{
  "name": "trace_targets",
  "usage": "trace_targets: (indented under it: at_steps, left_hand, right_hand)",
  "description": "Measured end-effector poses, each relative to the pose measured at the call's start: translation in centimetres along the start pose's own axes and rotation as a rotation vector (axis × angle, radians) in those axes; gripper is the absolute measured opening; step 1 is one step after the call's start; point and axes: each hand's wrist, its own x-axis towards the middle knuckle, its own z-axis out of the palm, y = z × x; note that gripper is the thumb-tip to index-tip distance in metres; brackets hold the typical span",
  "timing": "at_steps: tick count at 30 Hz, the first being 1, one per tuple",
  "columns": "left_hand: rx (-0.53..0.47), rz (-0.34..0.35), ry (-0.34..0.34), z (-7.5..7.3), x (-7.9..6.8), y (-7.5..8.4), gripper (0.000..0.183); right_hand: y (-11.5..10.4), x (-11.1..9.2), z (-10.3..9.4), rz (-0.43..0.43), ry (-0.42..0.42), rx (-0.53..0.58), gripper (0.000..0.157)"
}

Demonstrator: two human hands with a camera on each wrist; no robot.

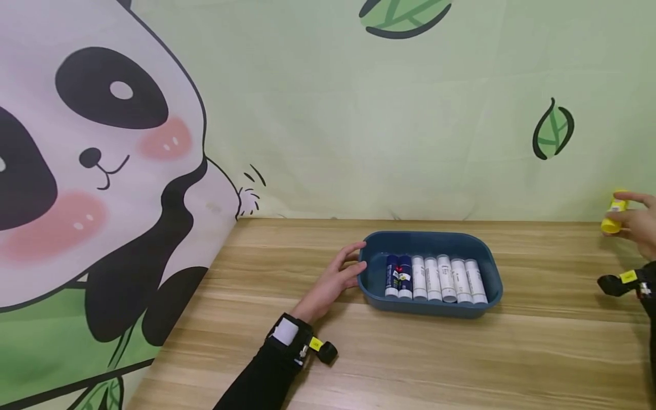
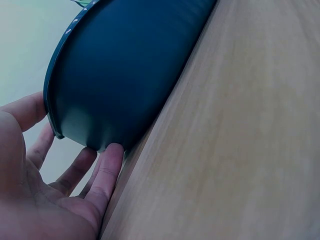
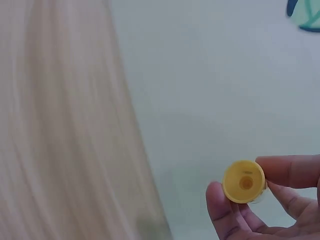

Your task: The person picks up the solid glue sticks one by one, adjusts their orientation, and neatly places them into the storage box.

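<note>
A blue plastic basin [image 1: 435, 309] stands on the table, holding a row of glue sticks: two dark blue ones [image 1: 392, 276] at the left, several white ones [image 1: 446, 279] beside them. My left hand [image 1: 328, 287] touches the basin's left end with its fingers spread. In the left wrist view, the fingertips [image 2: 114, 150] rest against the basin's outer wall [image 2: 125, 65]. Far to the right, my right hand [image 1: 640, 225] pinches a yellow glue stick [image 1: 611, 221] between thumb and fingers, above the table. Its hollow round end [image 3: 244, 182] faces the right wrist camera.
The wood-grain table [image 1: 410, 359] meets a pale green backdrop [image 1: 307, 114] along its back edge. A large panda [image 1: 128, 165] and leaves [image 1: 553, 131] are printed on that backdrop. A dark wrist camera [image 1: 327, 353] sticks out from the left wrist.
</note>
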Motion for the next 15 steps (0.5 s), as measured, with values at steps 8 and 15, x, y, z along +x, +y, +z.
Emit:
trace_targets:
  at_steps: [8,15]
  left_hand:
    - [-0.007,-0.002,0.004,0.0,-0.1,-0.1,0.052]
    - [-0.011,-0.002,0.000,0.1,-0.1,-0.1,0.052]
  right_hand:
    - [-1.8,-1.4,1.6,-0.053,0.051,-0.018,0.055]
    - [-6.0,-4.6,2.9,-0.018,0.112,-0.019,0.047]
